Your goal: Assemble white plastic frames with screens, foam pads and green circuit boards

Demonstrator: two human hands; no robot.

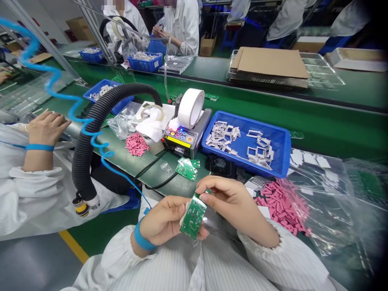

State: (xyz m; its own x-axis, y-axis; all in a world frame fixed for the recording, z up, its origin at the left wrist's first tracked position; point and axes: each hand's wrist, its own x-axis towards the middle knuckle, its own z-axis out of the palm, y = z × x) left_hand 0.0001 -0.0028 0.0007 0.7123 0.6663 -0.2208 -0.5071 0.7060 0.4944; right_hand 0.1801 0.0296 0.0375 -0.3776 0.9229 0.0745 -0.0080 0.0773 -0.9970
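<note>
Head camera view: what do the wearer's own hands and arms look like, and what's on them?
The left hand and right hand are bare, with no gloves. Both arms wear white, finely striped sleeves gathered into ruffled elastic cuffs. A blue wristband circles the left wrist, and a thin blue cord appears to run from it, coiling farther away.

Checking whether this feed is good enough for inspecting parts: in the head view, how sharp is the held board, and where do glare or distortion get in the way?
Head view: the held green circuit board looks fairly sharp, though its smallest parts are hard to read; the plastic bag at right shows glare; the wide lens bows the edges of the green conveyor belt; the right edge of the frame falls dark.
</note>
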